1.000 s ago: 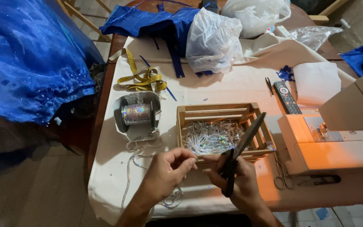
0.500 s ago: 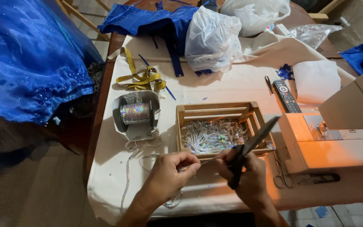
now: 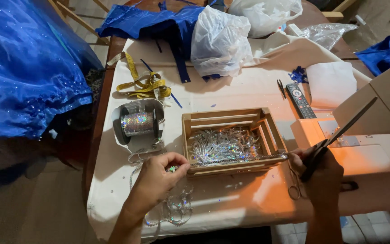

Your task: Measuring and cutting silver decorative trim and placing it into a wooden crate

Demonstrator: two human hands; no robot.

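The hands have been drawn apart since the earlier frame. A sequin strip [image 3: 238,159] is stretched along the wooden crate's [image 3: 231,140] 6 o'clock edge, pinched by the left hand [image 3: 161,174]. Long scissors [image 3: 337,135], pointing toward 2 o'clock, are gripped by the right hand [image 3: 321,174], which also pinches the strip's other end.

Table [image 3: 231,212] is covered w/ a white cloth. Laid on it: wooden crate [image 3: 231,140], spool of sequin trim in a holder [image 3: 137,124], yellow tape measure [image 3: 143,83], remote [image 3: 299,99], 2 white plastic bags [image 3: 220,40], blue fabric [image 3: 150,22], sewing machine [image 3: 384,135].
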